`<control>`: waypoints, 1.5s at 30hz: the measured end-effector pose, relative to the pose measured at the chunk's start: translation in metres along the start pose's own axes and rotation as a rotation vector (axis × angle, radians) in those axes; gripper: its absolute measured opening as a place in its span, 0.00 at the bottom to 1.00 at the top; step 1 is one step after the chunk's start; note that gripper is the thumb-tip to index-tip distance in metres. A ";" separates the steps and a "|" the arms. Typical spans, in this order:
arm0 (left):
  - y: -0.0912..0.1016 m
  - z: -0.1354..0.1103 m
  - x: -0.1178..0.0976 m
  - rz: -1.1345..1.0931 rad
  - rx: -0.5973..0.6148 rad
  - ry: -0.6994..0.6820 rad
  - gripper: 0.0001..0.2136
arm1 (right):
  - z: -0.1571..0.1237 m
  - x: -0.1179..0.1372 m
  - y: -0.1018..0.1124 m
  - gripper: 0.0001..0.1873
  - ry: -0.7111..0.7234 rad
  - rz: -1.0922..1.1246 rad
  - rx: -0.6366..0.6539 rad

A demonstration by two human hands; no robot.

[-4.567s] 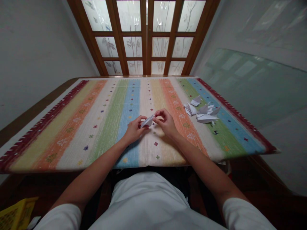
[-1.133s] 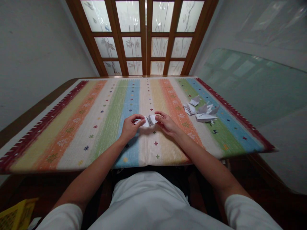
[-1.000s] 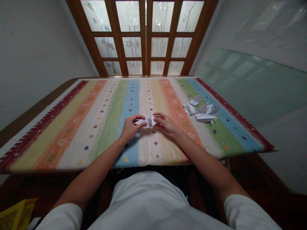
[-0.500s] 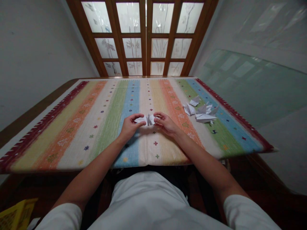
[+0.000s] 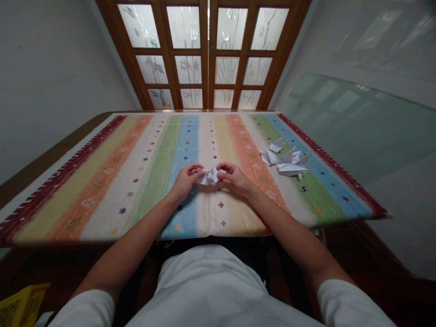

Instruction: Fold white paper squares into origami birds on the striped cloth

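Note:
Just above the striped tablecloth [image 5: 207,213], in the middle of the view, a small piece of folded white paper [image 5: 209,176] is held between both hands. My left hand [image 5: 187,180] pinches its left end between thumb and fingers. On the other side, my right hand [image 5: 235,178] is closed on the right end in the same kind of pinch. Creases and a raised fold show at the centre of the paper. Its two ends are partly hidden by my fingers.
Several folded white paper figures [image 5: 289,163] lie in a cluster on the right part of the table. Beyond the far edge stand wooden doors with glass panes [image 5: 225,70]. A glass panel [image 5: 357,122] leans by the right wall. A yellow crate [image 5: 23,306] sits low at left.
The folded paper has been turned and spread a little between my fingers, so more of its near face shows. Both hands keep their pinch and have shifted only slightly.

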State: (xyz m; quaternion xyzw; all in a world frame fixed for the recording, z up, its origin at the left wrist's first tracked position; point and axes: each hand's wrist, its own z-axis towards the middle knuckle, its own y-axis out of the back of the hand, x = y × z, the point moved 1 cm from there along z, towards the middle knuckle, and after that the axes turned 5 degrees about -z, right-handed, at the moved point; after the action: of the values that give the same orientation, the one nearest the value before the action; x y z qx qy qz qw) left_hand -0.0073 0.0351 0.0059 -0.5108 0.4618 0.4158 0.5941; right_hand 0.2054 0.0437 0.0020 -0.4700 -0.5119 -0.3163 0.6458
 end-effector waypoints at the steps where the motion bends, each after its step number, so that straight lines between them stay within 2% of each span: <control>1: 0.000 0.000 0.001 0.007 0.006 0.020 0.17 | -0.001 0.000 -0.001 0.24 -0.003 0.002 0.002; 4: 0.000 0.000 0.002 0.049 0.013 0.026 0.16 | -0.002 0.000 -0.002 0.27 -0.027 -0.012 -0.010; 9: 0.000 -0.001 -0.002 0.096 0.024 -0.031 0.15 | 0.000 -0.002 -0.002 0.21 -0.017 -0.094 -0.057; 13: -0.002 -0.004 -0.006 0.092 0.061 -0.005 0.17 | 0.001 -0.003 -0.003 0.24 -0.023 -0.079 -0.053; 17: -0.005 -0.006 -0.008 0.085 0.079 -0.022 0.19 | 0.000 -0.002 -0.002 0.26 -0.049 -0.014 -0.010; 25: -0.005 -0.006 -0.013 0.168 0.039 -0.112 0.20 | 0.001 -0.002 -0.001 0.26 -0.091 0.026 0.046; 29: -0.003 -0.006 -0.014 0.205 0.024 -0.177 0.19 | -0.001 -0.001 -0.002 0.23 -0.114 0.050 0.099; 36: -0.001 -0.002 -0.009 0.126 -0.037 -0.156 0.21 | -0.001 0.000 0.002 0.24 -0.112 0.090 0.069; 40: -0.001 -0.001 -0.007 0.075 -0.034 -0.112 0.23 | 0.000 0.001 0.004 0.22 -0.100 0.068 0.034; 45: 0.001 0.001 -0.006 -0.022 -0.029 -0.103 0.26 | 0.001 0.002 0.004 0.25 -0.088 0.071 -0.020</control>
State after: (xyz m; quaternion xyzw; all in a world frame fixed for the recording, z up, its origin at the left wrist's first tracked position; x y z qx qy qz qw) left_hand -0.0094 0.0361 0.0113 -0.5026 0.4188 0.4417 0.6140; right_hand 0.2092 0.0463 0.0024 -0.5078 -0.5196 -0.2773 0.6287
